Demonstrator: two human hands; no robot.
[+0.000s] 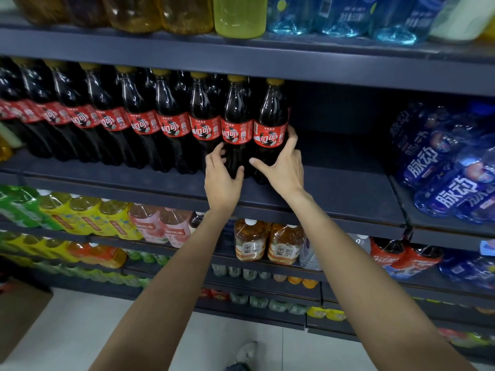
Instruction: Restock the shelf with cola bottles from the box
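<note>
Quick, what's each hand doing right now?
Left hand: curled round the second-last cola bottle.
Right hand: fingers spread round the end cola bottle.

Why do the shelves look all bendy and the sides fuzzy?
Head view: the wide lens bows the shelf edges; the blue bottles at the right edge are smeared; the cola bottles mid-frame stay sharp, with small light glints on their necks.

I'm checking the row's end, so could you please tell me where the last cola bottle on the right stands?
In the head view, the rightmost cola bottle stands at centre frame on the dark middle shelf, held by the right hand, with bare shelf to its right.
</note>
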